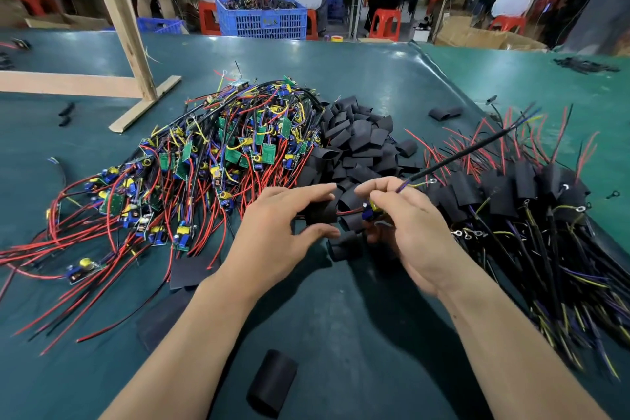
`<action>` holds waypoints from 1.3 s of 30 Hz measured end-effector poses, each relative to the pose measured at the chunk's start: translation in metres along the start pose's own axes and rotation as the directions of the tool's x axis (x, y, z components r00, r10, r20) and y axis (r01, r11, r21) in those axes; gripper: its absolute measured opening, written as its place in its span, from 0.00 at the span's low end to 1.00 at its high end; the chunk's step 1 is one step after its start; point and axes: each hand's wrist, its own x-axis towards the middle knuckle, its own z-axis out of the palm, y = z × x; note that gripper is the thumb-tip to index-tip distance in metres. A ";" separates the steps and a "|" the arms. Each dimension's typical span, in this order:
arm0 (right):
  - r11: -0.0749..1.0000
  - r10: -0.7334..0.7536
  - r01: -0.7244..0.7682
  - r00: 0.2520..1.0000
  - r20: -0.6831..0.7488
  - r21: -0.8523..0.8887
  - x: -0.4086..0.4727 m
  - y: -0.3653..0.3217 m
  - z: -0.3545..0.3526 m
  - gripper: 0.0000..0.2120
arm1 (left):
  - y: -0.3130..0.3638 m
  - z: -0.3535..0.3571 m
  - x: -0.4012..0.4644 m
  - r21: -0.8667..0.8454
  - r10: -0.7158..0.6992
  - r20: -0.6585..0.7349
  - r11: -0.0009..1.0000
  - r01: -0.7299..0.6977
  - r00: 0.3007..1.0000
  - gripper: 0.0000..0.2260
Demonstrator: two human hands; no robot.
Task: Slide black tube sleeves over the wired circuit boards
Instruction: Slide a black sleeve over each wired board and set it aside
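My left hand [272,235] pinches a black sleeve [320,213] between thumb and nearly straight fingers; my right hand [412,235] curls round a wired board [370,211]. Print on blue crate [262,22] unreadable.

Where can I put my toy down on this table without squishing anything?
Bare green mat lies at the near edge, around the lone sleeve, and far beyond the piles, right of the wooden stand. Crowded: board pile left, sleeve pile middle, finished bundle right.

I see bright, even overhead light. Soft shadows lie on the green mat [375,72]; beyond the mat, everything blurs and bows.
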 end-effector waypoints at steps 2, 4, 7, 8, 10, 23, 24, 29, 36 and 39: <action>0.998 -0.040 0.039 0.999 0.026 0.041 0.000 -0.001 -0.002 0.11 | 0.002 0.000 0.000 -0.033 -0.008 -0.017 0.999 0.007 1.000 0.24; 0.994 -0.085 0.084 0.996 0.009 0.074 0.000 0.000 -0.002 0.11 | 0.003 0.001 0.000 -0.056 -0.013 -0.044 0.998 0.011 0.999 0.25; 0.980 -0.151 0.159 0.986 -0.072 0.121 0.000 0.001 0.001 0.09 | 0.005 0.003 -0.001 -0.082 -0.029 -0.092 0.996 0.021 0.995 0.26; 0.976 -0.170 0.180 0.981 -0.091 0.120 0.000 0.001 0.002 0.07 | 0.006 0.003 -0.001 -0.089 -0.032 -0.103 0.996 0.022 0.994 0.27; 0.975 -0.181 0.191 0.978 -0.102 0.109 -0.002 0.002 0.005 0.07 | 0.008 0.003 -0.001 -0.094 -0.025 -0.108 0.995 0.015 0.994 0.27; 0.914 0.054 -0.045 0.998 -0.011 0.404 -0.004 0.001 0.013 0.09 | 0.009 0.004 -0.001 -0.156 0.037 -0.107 0.986 -0.053 0.994 0.23; 0.921 0.068 -0.055 0.998 -0.020 0.386 -0.003 0.002 0.013 0.09 | 0.009 0.004 -0.001 -0.159 0.045 -0.105 0.985 -0.061 0.993 0.22; 0.902 0.146 -0.140 0.989 0.015 0.408 0.000 0.004 0.009 0.05 | 0.008 0.004 0.002 -0.158 0.102 -0.123 0.980 -0.121 0.987 0.20; 0.926 0.165 -0.193 0.980 0.112 0.325 0.000 -0.001 -0.004 0.09 | 0.006 0.007 -0.001 -0.188 0.005 -0.031 0.982 -0.010 1.000 0.20; 0.942 0.157 -0.188 0.979 0.128 0.277 -0.001 0.000 -0.005 0.04 | 0.006 0.006 0.000 -0.209 -0.044 -0.010 0.977 0.041 0.999 0.22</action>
